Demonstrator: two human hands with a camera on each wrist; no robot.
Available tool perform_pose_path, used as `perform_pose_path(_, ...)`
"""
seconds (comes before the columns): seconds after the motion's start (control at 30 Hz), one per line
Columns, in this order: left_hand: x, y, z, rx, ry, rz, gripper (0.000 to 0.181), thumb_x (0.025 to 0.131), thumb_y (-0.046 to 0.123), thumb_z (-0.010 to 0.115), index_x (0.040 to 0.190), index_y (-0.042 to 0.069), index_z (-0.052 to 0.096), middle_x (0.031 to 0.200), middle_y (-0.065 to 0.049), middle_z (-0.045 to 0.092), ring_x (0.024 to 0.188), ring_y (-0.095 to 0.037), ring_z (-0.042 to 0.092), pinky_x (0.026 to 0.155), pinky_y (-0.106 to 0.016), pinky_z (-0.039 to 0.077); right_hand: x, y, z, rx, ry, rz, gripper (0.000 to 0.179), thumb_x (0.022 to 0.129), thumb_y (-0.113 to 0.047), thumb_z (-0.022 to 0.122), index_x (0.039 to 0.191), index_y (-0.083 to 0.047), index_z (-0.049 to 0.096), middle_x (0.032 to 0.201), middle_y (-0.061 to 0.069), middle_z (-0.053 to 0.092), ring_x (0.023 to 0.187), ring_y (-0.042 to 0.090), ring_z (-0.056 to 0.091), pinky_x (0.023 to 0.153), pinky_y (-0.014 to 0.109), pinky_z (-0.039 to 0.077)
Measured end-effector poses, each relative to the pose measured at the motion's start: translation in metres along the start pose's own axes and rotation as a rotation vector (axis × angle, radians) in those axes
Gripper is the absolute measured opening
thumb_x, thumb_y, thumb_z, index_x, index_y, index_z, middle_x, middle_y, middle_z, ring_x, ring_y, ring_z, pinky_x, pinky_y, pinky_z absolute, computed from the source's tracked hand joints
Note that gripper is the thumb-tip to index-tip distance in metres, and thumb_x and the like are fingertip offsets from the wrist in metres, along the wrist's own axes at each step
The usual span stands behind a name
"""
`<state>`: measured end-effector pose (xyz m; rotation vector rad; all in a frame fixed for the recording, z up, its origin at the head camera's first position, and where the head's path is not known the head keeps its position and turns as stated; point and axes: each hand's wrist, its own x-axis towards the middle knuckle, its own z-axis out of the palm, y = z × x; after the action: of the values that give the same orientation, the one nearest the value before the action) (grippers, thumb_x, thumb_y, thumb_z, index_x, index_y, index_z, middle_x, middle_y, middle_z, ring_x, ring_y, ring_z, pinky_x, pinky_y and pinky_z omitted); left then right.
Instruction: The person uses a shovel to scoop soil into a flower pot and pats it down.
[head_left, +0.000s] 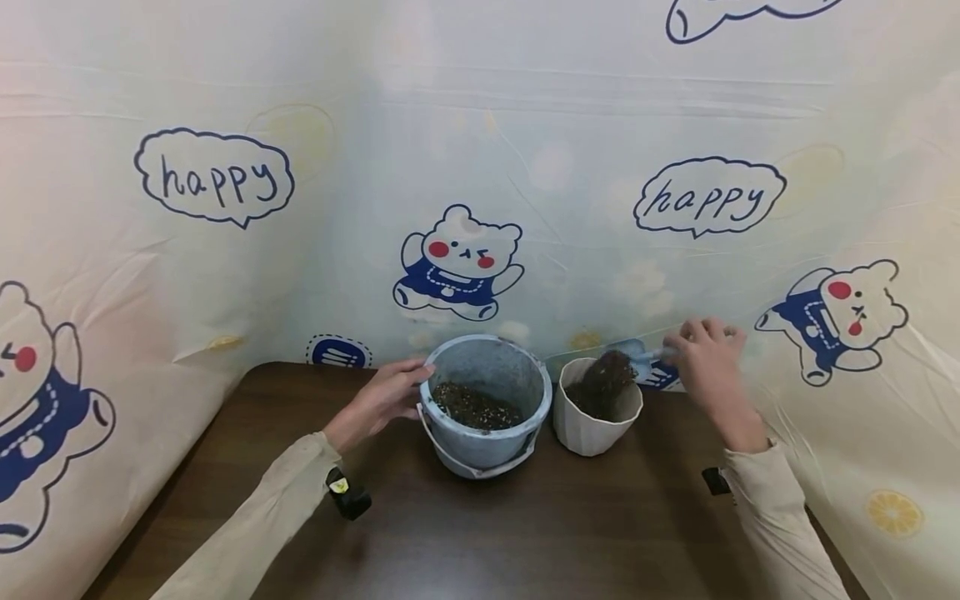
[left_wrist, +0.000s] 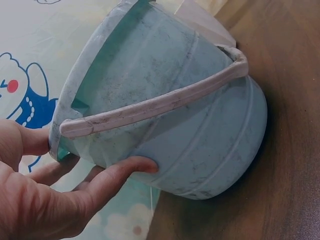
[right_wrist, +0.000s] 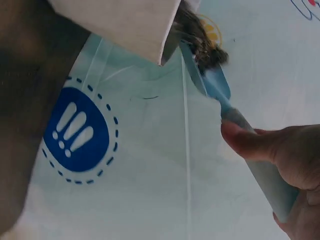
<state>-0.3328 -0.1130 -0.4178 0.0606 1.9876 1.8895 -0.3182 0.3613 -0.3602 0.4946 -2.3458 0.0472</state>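
A light blue bucket (head_left: 483, 450) with dark soil (head_left: 480, 407) in its bottom stands on the table. My left hand (head_left: 382, 393) holds it at its left rim; in the left wrist view the thumb (left_wrist: 142, 165) lies along the outer wall, below the pale handle (left_wrist: 160, 106). To the right stands a white plant pot (head_left: 596, 429), partly filled with soil. My right hand (head_left: 708, 367) grips the grey-blue handle of a garden trowel (right_wrist: 250, 150). The trowel's blue blade tilts over the pot's right rim, and a clump of soil (head_left: 611, 371) slides off it into the pot.
Both containers stand near the back edge of the brown wooden table (head_left: 450, 542). Behind it hangs a pale cloth (head_left: 480, 150) printed with bears and the word "happy", close to the trowel and the right hand.
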Motion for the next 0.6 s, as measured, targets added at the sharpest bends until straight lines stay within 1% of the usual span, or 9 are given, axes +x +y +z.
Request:
perform_pose_path(0.13,0.001,0.001,0.0,-0.003,-0.003,0.008,0.054,0.112,0.027,0.049,0.16,0.004,0.04,0.154,-0.027,0.047,0.138,-0.044,0.053,0.081,-0.038,0.062,0.004,-0.004,0.0,-0.068,0.074,-0.022,0.017,0.08,0.006,0.083,0.094,0.0,0.074,0.095,0.019,0.055,0.098,0.045,0.046,0.088,0.071,0.03)
perform_pose_path(0.33,0.0,0.001,-0.002,-0.011,-0.001,0.009,0.053,0.112,0.027,0.049,0.16,0.005,0.04,0.154,-0.026,0.047,0.14,-0.044,0.052,0.082,-0.039,0.062,0.008,-0.008,0.004,-0.106,0.098,-0.024,0.019,0.081,0.005,0.083,0.097,0.0,0.075,0.098,0.02,0.058,0.1,0.046,0.047,0.089,0.07,0.03)
perform_pose_path(0.43,0.001,0.0,-0.002,-0.005,-0.004,0.012,0.054,0.112,0.027,0.049,0.16,0.005,0.04,0.154,-0.026,0.048,0.14,-0.045,0.052,0.083,-0.04,0.062,0.009,-0.013,0.005,-0.111,0.12,-0.013,0.021,0.081,0.002,0.084,0.099,-0.001,0.075,0.098,0.021,0.059,0.1,0.047,0.047,0.088,0.07,0.031)
perform_pose_path(0.6,0.001,-0.003,-0.001,-0.001,-0.001,0.013,0.053,0.112,0.028,0.049,0.16,0.005,0.041,0.153,-0.026,0.049,0.137,-0.044,0.054,0.084,-0.04,0.063,0.012,-0.026,0.005,-0.092,0.209,-0.006,0.023,0.082,-0.004,0.086,0.101,-0.002,0.073,0.098,0.022,0.06,0.099,0.048,0.049,0.086,0.071,0.032)
